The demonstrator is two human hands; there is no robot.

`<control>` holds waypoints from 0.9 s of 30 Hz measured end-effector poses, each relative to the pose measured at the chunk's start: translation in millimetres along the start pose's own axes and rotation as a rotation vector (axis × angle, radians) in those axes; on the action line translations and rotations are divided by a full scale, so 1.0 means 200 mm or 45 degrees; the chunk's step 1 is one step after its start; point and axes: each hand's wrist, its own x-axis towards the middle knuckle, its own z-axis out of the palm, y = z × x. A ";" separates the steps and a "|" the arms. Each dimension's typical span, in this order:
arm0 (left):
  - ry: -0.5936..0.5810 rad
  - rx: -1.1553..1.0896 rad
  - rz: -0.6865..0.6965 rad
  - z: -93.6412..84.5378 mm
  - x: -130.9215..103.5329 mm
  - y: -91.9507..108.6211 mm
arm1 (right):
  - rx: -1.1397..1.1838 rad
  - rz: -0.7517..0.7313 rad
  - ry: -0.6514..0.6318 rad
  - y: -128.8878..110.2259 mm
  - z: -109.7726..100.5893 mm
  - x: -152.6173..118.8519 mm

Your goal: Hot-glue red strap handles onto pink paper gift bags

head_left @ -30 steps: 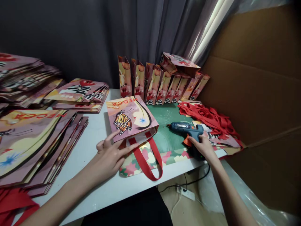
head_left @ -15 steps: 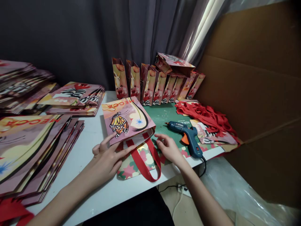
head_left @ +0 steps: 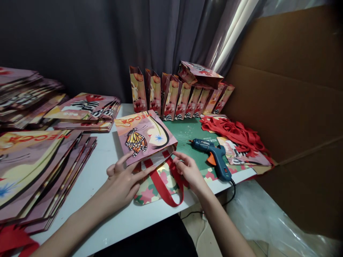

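A paper bag printed with a butterfly and red lettering lies flat, its mouth towards me. From the mouth hangs a red ribbon handle, looped over a floral-patterned sheet. My left hand rests on the bag's left side with fingers spread, one on the printed face and another across the mouth by the handle. My right hand is at the right corner of the mouth, thumb and forefinger bent together on the edge beside the handle. Its other fingers are curled and partly hidden.
A blue glue gun lies on a green cutting mat, right of my right hand. Red ribbons are heaped behind it. Finished bags stand in a row at the back. Flat bags are stacked left; a cardboard panel rises right.
My right hand has moved slightly left, and its fingertips have come onto the bag's corner. My left hand and the bag have hardly moved.
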 end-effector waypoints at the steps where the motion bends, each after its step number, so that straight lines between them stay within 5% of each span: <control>1: 0.002 0.005 0.001 0.00 0.00 0.00 | 0.026 0.009 0.005 0.00 0.00 0.00; 17: -0.007 -0.004 -0.037 -0.01 0.00 0.00 | -0.161 -0.155 -0.151 0.01 -0.03 -0.01; 19: -0.008 -0.008 -0.040 -0.01 0.00 0.00 | -0.471 -0.316 -0.034 0.01 -0.09 -0.01; 23: 0.011 -0.025 -0.043 0.00 0.00 0.00 | -1.595 -0.585 0.329 0.02 -0.26 -0.02; 27: 0.000 -0.070 -0.069 0.01 0.00 0.00 | -2.373 -0.538 0.226 0.02 -0.34 -0.04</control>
